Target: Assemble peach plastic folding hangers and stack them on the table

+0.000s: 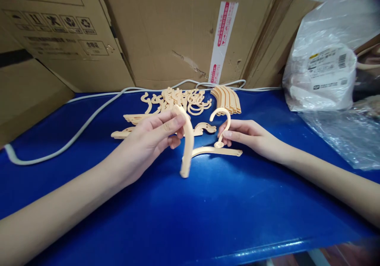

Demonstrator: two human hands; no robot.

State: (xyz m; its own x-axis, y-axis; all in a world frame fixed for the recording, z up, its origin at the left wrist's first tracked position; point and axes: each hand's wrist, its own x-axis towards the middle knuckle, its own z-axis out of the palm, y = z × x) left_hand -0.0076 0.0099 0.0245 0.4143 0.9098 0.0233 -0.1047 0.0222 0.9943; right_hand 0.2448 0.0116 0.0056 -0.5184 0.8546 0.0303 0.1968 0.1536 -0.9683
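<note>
Hands pinch a curved strip, left, and a hook, right.

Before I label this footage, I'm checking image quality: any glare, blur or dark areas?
Head view: glare along the near edge of the blue table; head view: dark top-right corner, blurred clutter at bottom right; head view: hook in the right hand fairly sharp.
</note>
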